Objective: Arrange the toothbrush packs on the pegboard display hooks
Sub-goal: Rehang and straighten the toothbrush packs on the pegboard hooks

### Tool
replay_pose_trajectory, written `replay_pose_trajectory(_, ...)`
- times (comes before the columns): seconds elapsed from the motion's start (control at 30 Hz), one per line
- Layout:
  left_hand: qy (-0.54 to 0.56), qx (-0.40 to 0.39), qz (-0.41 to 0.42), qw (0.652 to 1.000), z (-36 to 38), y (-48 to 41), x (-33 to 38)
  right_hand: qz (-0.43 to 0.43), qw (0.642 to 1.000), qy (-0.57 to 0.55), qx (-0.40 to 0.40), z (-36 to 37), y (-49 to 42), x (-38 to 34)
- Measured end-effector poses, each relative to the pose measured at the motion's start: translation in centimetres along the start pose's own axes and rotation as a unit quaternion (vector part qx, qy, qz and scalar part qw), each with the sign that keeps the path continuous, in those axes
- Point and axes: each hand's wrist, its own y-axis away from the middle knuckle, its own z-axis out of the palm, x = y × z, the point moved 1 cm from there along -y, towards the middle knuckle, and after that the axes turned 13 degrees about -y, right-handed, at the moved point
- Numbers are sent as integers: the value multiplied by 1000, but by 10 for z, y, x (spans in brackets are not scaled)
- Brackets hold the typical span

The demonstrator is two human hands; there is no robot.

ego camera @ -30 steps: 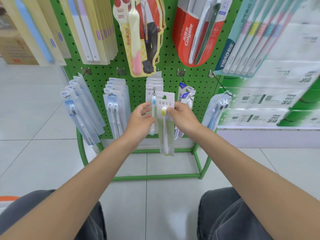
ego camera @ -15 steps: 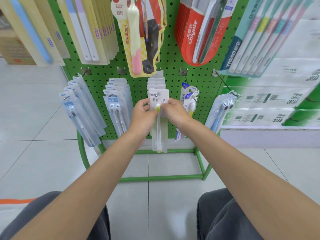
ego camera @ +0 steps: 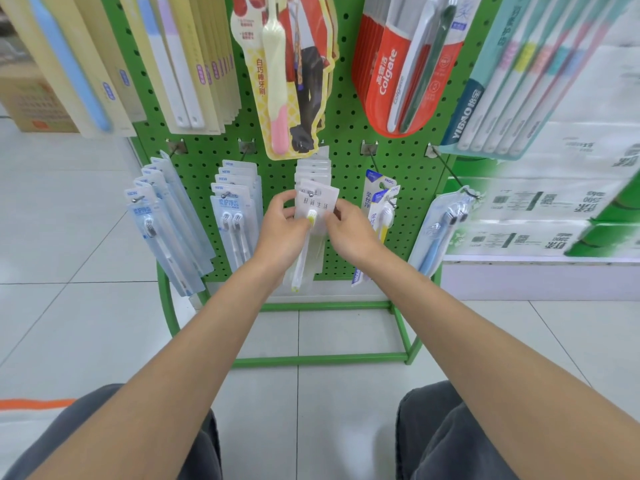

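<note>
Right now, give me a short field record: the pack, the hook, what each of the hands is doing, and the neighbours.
pack: yellow-brush pack, front of the middle stack
hook: hook tip shows through its hang hole
left hand: pinches its left edge
right hand: pinches its right edge
board: green pegboard, bottom row
left neighbour: twin-brush packs
right neighbour: blue-topped packs

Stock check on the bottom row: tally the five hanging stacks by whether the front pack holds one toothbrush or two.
One brush: 3 (far-left blue pack; white pack, pinched by the left hand and right hand; yellow-brush pack)
Two brushes: 2 (second blue pack; far-right blue pack)
Total: 5
</note>
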Motion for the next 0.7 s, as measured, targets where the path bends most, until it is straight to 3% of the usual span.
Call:
replay_pose_trajectory(0.13,-7,13,3,1000,-2,-2,1,-36,999,9,21,2,-1,-6)
replay_pose_trajectory(0.4,-6,20,-5,1000,-2,-3,0,-26,999,22,23,2,-7,-8)
replay_pose_trajectory(0.7,12,22,15,1000,1,-6,4,-159,967,180,79,-26,-25,-32)
